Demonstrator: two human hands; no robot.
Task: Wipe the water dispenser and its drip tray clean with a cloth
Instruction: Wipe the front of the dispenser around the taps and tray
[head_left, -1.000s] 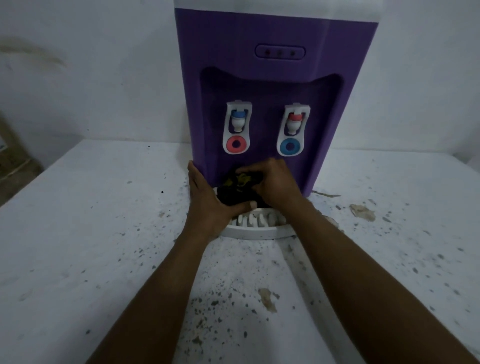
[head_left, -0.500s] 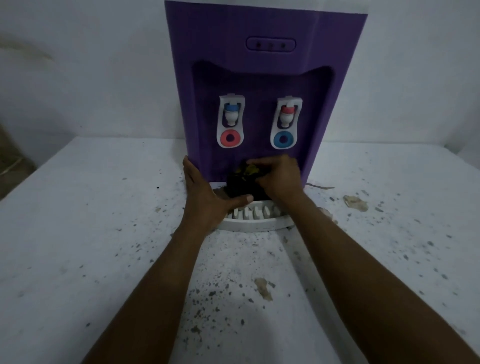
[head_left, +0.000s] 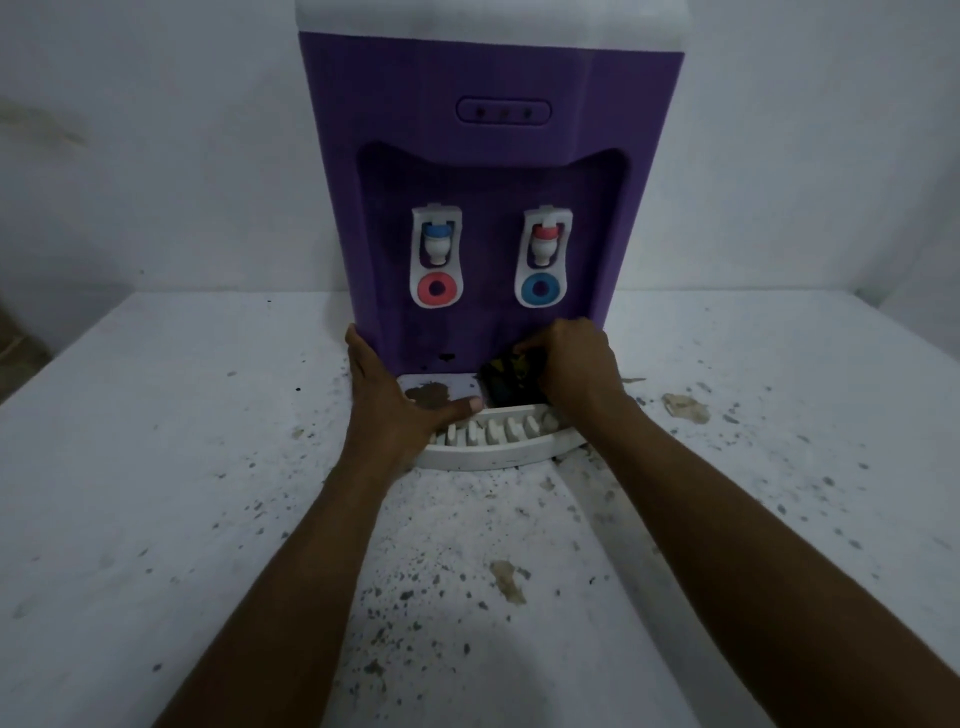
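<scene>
Speckled white countertop is spreading out under both my arms, with a pale wall rising behind it. My right hand is curling its fingers round a dark cloth, bunching it and pressing it onto the back right part of the white drip tray, against the foot of the purple water dispenser. Just left of that grip, a brown stain is sitting on the tray's flat part. My left hand is lying beside it with straight fingers along the dispenser's lower edge, holding nothing, its thumb reaching across the tray toward the cloth. Right above the grip a blue-ringed tap is hanging, with a red-ringed tap further left. Out to the right of the grip a tan flake is lying on the countertop.
</scene>
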